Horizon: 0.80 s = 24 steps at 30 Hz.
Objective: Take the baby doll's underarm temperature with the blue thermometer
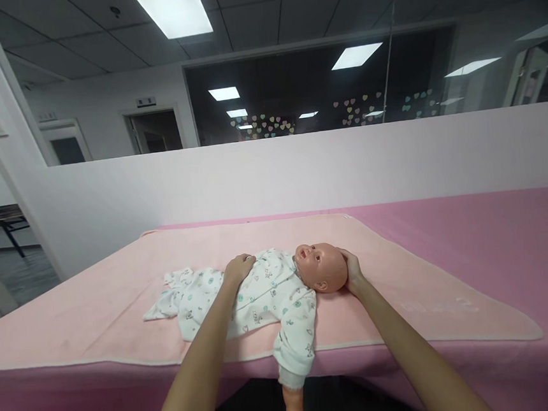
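A baby doll [321, 266] in a white patterned sleepsuit [263, 296] lies on its back on a light pink blanket [120, 308], head to the right. My left hand [238, 267] rests palm down on the doll's belly, fingers curved over the cloth. My right hand [351, 268] cups the back of the doll's head from the right side. One doll arm [294, 403] hangs over the table's near edge.
The blanket lies on a darker pink table cover [521, 241]. A low white partition wall [300, 171] runs behind the table, with dark glass above it. A doorway and a desk [2, 223] are at the far left.
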Tool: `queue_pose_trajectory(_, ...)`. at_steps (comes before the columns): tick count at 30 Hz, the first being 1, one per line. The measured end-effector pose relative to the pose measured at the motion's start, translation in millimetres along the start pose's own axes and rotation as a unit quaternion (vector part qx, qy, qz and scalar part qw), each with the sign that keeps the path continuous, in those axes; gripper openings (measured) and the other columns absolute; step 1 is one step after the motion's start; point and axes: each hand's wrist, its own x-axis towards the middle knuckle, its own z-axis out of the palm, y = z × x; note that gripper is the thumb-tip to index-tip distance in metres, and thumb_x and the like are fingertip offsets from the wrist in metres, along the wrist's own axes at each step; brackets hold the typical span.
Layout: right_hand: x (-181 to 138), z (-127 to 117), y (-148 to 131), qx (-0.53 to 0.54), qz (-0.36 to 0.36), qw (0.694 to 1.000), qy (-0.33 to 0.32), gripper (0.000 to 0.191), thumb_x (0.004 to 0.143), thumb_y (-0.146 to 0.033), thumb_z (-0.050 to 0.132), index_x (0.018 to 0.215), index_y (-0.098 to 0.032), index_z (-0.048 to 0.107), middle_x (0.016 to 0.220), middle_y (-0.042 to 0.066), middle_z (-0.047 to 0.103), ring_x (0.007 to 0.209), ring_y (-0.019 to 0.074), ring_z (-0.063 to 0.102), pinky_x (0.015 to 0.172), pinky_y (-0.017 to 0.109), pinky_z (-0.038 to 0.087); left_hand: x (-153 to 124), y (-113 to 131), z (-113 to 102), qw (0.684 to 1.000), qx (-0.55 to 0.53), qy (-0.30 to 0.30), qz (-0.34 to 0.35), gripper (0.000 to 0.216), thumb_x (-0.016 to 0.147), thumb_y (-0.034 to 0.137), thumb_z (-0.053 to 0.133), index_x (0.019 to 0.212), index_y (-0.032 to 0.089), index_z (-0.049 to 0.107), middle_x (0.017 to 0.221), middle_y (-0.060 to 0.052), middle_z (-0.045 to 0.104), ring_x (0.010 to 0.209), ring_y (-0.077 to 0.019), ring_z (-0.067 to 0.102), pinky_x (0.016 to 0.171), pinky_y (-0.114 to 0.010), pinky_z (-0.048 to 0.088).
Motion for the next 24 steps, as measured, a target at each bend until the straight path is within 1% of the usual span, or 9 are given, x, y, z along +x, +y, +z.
queue_pose_trajectory(7,2,1,-1,0.017,0.020,1.000,-0.015,0.041,0.072,-0.044,0.047,0.095,-0.016,0.066,0.098,0.009,0.067,0.096,0.0316,0.060,0.087,0.048,0.045,2,-1,0,0.999,-0.045,-0.003,0.010,0.043,0.076,0.049,0.037,0.101,0.027,0.063,0.113,-0.001,0.061,0.105,-0.0240,0.053,0.089,-0.032,0.040)
queue_pose_trajectory(9,3,-1,0,0.014,0.020,1.000,-0.019,0.041,0.072,-0.044,0.047,0.094,-0.016,0.067,0.098,0.009,0.067,0.096,0.0316,0.060,0.088,0.048,0.044,2,-1,1,0.998,-0.057,0.006,0.014,0.042,0.076,0.049,0.037,0.100,0.027,0.063,0.113,-0.001,0.061,0.107,-0.0243,0.052,0.092,-0.033,0.039)
queue_pose_trajectory(13,5,-4,1,0.013,0.015,1.000,-0.002,0.040,0.071,-0.044,0.049,0.093,-0.016,0.067,0.097,0.009,0.068,0.095,0.0313,0.060,0.088,0.047,0.044,1,0,0,0.994,-0.103,0.037,0.030,0.042,0.078,0.047,0.036,0.102,0.024,0.062,0.116,-0.002,0.059,0.111,-0.0220,0.049,0.097,-0.032,0.035)
queue_pose_trajectory(16,5,-3,1,0.011,0.017,1.000,-0.008,0.040,0.072,-0.044,0.048,0.095,-0.016,0.066,0.097,0.009,0.067,0.095,0.0312,0.060,0.088,0.047,0.045,1,7,-6,0.985,-0.156,0.053,0.048,0.046,0.083,0.044,0.029,0.111,0.020,0.057,0.120,-0.004,0.056,0.111,-0.0183,0.049,0.093,-0.029,0.040)
queue_pose_trajectory(18,4,-2,1,0.010,0.013,1.000,-0.010,0.041,0.073,-0.044,0.047,0.096,-0.016,0.066,0.097,0.009,0.067,0.094,0.0308,0.060,0.087,0.047,0.045,0,17,-12,0.968,-0.234,0.053,0.071,0.049,0.084,0.042,0.027,0.116,0.017,0.053,0.120,-0.007,0.055,0.108,-0.0170,0.051,0.087,-0.026,0.043)
queue_pose_trajectory(20,4,-1,1,0.012,0.013,1.000,-0.013,0.042,0.072,-0.044,0.047,0.097,-0.016,0.066,0.097,0.009,0.067,0.094,0.0307,0.061,0.086,0.047,0.046,-3,30,-18,0.938,-0.329,0.037,0.099,0.048,0.082,0.044,0.033,0.114,0.015,0.054,0.115,-0.010,0.058,0.100,-0.0166,0.054,0.079,-0.025,0.045)
queue_pose_trajectory(21,4,0,1,0.014,0.016,1.000,-0.014,0.043,0.072,-0.045,0.047,0.097,-0.015,0.066,0.097,0.010,0.067,0.094,0.0308,0.061,0.085,0.047,0.046,-6,38,-20,0.923,-0.366,0.019,0.115,0.047,0.079,0.045,0.038,0.111,0.014,0.056,0.109,-0.011,0.060,0.093,-0.0160,0.056,0.073,-0.023,0.045)
queue_pose_trajectory(22,4,0,1,0.017,0.019,1.000,-0.014,0.044,0.072,-0.045,0.048,0.098,-0.015,0.066,0.097,0.010,0.067,0.093,0.0310,0.061,0.085,0.046,0.046,-10,46,-21,0.915,-0.382,-0.009,0.131,0.046,0.077,0.046,0.043,0.106,0.014,0.059,0.102,-0.010,0.062,0.084,-0.0146,0.056,0.066,-0.022,0.044)
queue_pose_trajectory(24,5,0,1,0.018,0.023,1.000,-0.008,0.045,0.071,-0.045,0.049,0.098,-0.013,0.066,0.096,0.011,0.067,0.092,0.0313,0.061,0.084,0.046,0.046,-19,59,-20,0.915,-0.355,-0.087,0.170,0.041,0.073,0.048,0.050,0.094,0.014,0.063,0.085,-0.007,0.062,0.067,-0.0108,0.052,0.056,-0.021,0.038)
